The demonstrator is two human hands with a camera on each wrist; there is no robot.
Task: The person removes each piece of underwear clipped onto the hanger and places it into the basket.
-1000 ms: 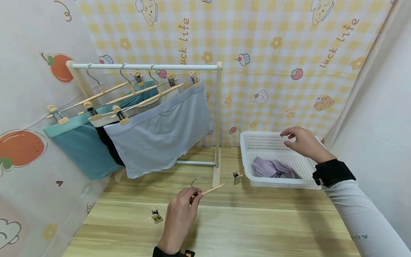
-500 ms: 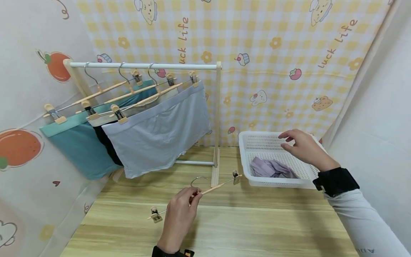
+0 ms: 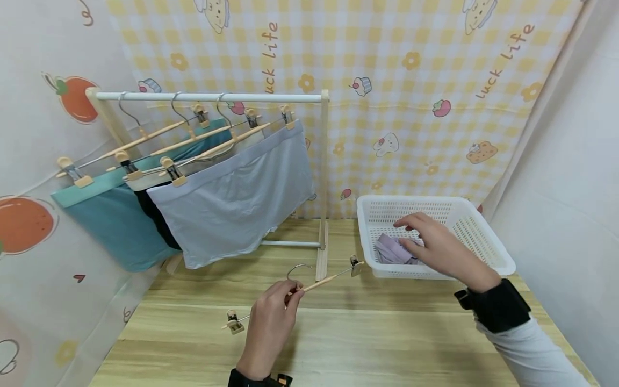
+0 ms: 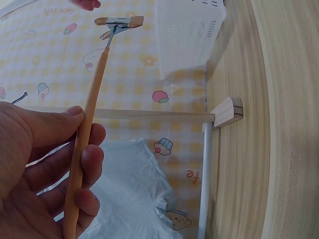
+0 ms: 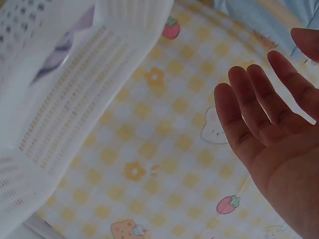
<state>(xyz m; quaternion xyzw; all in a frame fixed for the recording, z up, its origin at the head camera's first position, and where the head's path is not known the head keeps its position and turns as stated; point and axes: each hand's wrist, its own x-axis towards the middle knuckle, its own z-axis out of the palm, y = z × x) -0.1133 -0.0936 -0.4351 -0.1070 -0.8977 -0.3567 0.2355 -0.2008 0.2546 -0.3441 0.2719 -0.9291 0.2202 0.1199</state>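
Note:
My left hand [image 3: 272, 322] grips a clip hanger [image 3: 319, 284] by the middle of its wooden bar, the metal hook pointing up. The left wrist view shows the thumb and fingers curled round the bar [image 4: 88, 124], with a wooden clip [image 4: 119, 23] at its far end. Over the white basket [image 3: 498, 263], my right hand [image 3: 437, 250] hovers with its fingers loosely bent and nothing in them. Crumpled lilac cloth [image 3: 390, 250] lies in the basket, partly hidden by that hand. In the right wrist view, the fingers [image 5: 261, 97] are spread and relaxed beside the basket.
A rack with a white rail [image 3: 271, 98] stands at the left. From it hang a light blue pair of shorts [image 3: 242, 199], a teal garment [image 3: 121, 226] and a black one with a pale waistband between them, all on clip hangers. A wooden table [image 3: 338, 344] lies underneath.
My right hand has moved left and down over the basket, nearer the lilac cloth. The left hand keeps its hold on the hanger. The head view has shifted slightly.

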